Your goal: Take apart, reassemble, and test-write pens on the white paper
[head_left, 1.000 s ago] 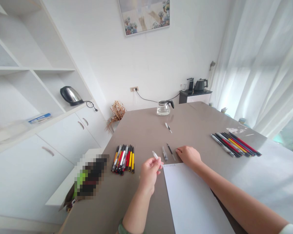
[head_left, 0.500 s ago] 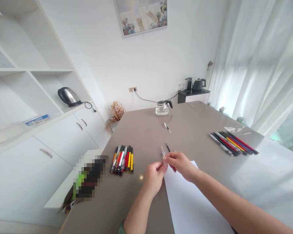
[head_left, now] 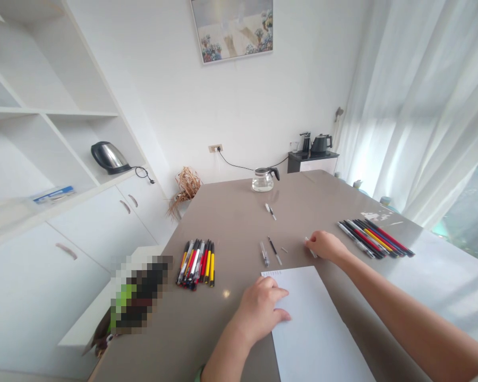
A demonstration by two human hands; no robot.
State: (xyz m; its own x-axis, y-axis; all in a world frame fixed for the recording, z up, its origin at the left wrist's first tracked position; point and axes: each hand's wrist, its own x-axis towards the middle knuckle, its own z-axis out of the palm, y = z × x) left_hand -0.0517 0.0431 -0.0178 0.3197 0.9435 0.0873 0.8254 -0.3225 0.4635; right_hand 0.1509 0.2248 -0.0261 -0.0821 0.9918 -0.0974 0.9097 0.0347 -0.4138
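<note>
My left hand (head_left: 263, 306) rests on the top left part of a white notepad (head_left: 306, 323), thumb and forefinger apart, holding nothing. Beyond the pad's right corner, my right hand (head_left: 325, 246) pinches a small clear pen part (head_left: 313, 253) at the tabletop. Its exact kind is partly hidden by the fingers. Just past the notepad's top edge lie a clear pen barrel (head_left: 265, 254), a dark-tipped ink refill (head_left: 274, 251) and a tiny thin piece (head_left: 284, 250), perhaps a spring. Farther off lies another pen piece (head_left: 270, 211), white and black.
A bunch of mixed pens (head_left: 196, 263) lies to the left, and a row of pens (head_left: 375, 239) to the right. A glass pot (head_left: 263, 180) with clear liquid stands at the far side of the brown table (head_left: 231, 223).
My hands have parted. The right one has moved right with the small clear part; the left has opened and come down onto the notepad.
</note>
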